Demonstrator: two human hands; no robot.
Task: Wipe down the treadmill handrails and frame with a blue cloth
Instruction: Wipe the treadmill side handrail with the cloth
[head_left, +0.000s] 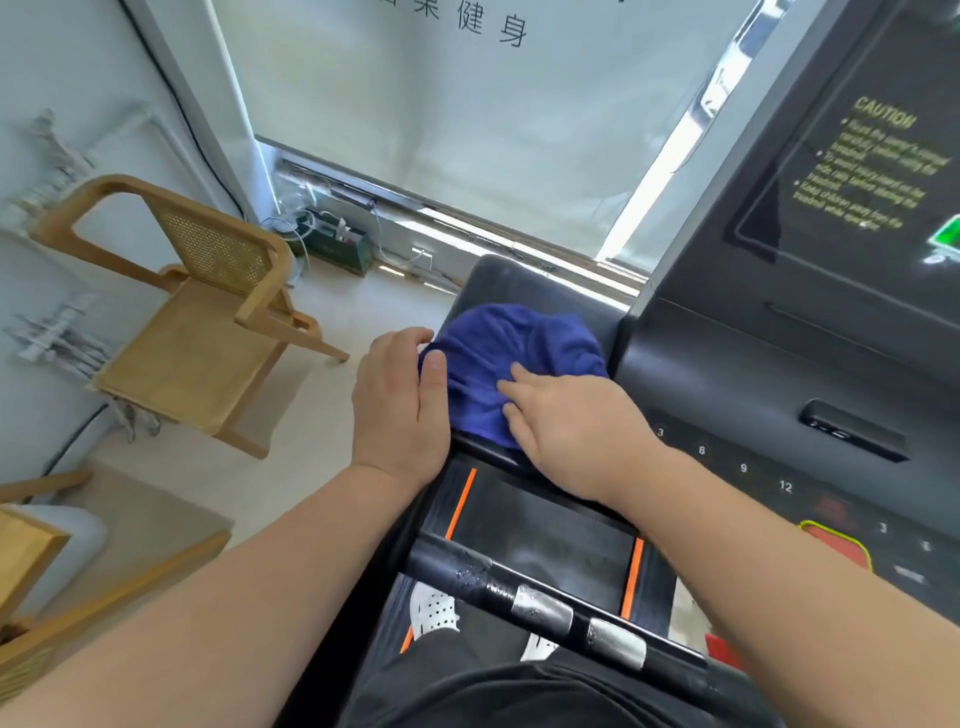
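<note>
A crumpled blue cloth lies on the black left arm of the treadmill frame. My right hand presses flat on the cloth's near right part, fingers spread. My left hand rests on the frame's left edge, its thumb touching the cloth's left side. Below them a black handrail bar with two metal sensor pads crosses the view, wet drops on it. The console stands at right.
A wooden chair with a cane back stands on the floor at left. A window with a frosted pane is ahead, cables and a green box under it. The treadmill belt and my white shoes are below.
</note>
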